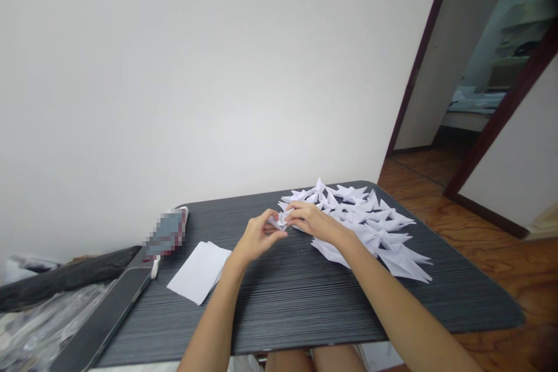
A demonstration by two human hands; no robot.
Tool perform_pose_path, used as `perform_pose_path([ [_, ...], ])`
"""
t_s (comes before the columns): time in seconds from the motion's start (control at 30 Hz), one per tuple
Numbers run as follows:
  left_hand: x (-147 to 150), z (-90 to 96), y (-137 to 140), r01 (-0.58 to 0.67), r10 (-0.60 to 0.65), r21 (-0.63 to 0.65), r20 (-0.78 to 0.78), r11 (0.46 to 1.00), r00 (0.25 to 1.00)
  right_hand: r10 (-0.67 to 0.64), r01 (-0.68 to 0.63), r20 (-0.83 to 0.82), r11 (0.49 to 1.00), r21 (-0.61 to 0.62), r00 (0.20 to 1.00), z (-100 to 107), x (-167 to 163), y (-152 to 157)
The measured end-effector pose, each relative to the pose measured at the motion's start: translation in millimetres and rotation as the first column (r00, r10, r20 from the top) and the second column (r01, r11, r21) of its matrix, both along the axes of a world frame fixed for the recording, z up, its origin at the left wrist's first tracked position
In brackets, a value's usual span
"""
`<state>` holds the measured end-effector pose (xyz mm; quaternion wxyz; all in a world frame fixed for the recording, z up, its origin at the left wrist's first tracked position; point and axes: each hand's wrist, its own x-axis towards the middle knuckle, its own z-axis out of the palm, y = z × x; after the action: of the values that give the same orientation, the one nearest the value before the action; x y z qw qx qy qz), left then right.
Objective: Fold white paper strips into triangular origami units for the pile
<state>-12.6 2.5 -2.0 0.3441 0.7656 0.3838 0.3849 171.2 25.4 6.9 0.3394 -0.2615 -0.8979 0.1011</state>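
Observation:
A small piece of folded white paper (280,220) is held above the middle of the table, between both hands. My left hand (260,235) pinches it from the left, thumb below and fingers above. From the right, my right hand (309,220) grips its other side with curled fingertips. The fingers cover much of the paper, so its full shape is hidden. Just right of the hands lies a heap of folded white paper pieces (394,224) with pointed tips, partly behind my right forearm.
White paper sheets (198,273) lie on the dark table (300,308), left of my left forearm. A blurred-out object with a white edge (168,235) sits at the back left corner. Plastic-wrapped items (52,314) are beyond the left edge. A wall (209,81) stands behind; a doorway opens at right.

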Motion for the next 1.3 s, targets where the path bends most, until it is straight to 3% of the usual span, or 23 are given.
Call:
perform_pose_path([
  [0.2,0.0,-3.1,2.8,-0.080,0.087,0.167,-0.034,0.983,0.996,-0.041,0.041,-0.007,0.999,0.023,0.999,2.5,-0.4,-2.3],
  [0.43,-7.4,0.3,3.9,-0.012,0.041,0.227,-0.123,0.974,0.992,-0.027,0.029,-0.049,0.999,0.031,0.998,0.3,0.3,0.5],
  [0.73,-6.1,4.5,2.8,0.009,0.023,0.305,-0.100,0.952,0.995,0.013,-0.013,-0.131,1.000,0.005,0.991,0.4,1.2,2.8],
  [0.9,-5.1,4.9,2.8,-0.063,0.094,0.368,-0.065,0.928,0.993,0.036,-0.040,-0.160,0.999,-0.023,0.987,3.0,-0.2,0.1],
  [1.13,-3.7,9.7,0.8,-0.095,0.118,0.354,-0.046,0.930,0.992,0.001,-0.012,-0.181,0.998,-0.060,0.984,5.0,-1.5,-2.0],
  [1.3,-1.4,8.3,0.2,-0.156,0.152,0.293,0.036,0.943,0.988,-0.049,0.006,-0.260,0.987,-0.161,0.964,5.4,-2.2,-3.0],
])
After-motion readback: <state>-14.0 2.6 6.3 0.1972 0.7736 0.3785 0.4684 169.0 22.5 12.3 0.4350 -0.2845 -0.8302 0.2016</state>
